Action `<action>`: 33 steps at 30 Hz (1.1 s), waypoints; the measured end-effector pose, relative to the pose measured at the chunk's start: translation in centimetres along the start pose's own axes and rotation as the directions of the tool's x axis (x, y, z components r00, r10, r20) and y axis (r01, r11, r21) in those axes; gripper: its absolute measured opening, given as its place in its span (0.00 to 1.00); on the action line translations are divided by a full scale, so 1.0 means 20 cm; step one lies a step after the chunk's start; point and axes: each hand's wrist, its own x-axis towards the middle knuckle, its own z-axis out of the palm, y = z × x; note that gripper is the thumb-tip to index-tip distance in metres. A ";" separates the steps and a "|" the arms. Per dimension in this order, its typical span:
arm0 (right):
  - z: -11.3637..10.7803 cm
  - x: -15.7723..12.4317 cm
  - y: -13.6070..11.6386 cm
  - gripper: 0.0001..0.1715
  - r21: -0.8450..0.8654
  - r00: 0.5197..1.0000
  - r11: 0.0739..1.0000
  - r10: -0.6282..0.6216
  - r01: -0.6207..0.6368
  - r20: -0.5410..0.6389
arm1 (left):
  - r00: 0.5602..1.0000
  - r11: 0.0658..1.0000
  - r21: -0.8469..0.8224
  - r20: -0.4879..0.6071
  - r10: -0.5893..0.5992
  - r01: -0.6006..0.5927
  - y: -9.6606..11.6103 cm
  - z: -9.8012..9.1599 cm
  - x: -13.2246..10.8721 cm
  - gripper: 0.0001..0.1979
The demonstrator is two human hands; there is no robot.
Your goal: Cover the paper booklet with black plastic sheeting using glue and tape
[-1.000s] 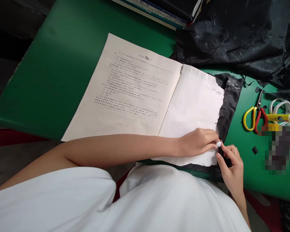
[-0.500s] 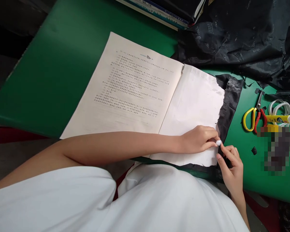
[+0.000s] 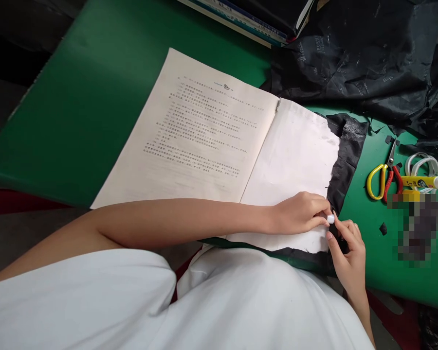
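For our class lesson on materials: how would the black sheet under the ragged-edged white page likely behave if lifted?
The black sheet would probably flop, judging by its creases. Its shiny patches hint at slipperiness. The overlying white page may drag along.

Soft light falls on the book [image 3: 131, 182], its print [image 3: 211, 129] slightly blurred. Left of it, the table [image 3: 95, 63] has a faint sheen; right of it, plastic [image 3: 350, 53] glints and pixels mask a patch [image 3: 421, 228].

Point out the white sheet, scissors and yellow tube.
White sheet [image 3: 294, 151]: head view, bare middle of its upper part.
Scissors [image 3: 390, 166]: head view, around the pivot.
Yellow tube [image 3: 425, 182]: head view, printed body.
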 end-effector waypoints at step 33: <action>-0.05 0.09 -0.03 0.14 -0.095 0.974 0.984 -0.164 0.150 -0.159 | 0.948 0.611 -0.761 0.015 -0.318 0.217 0.04 -0.11 0.08 0.17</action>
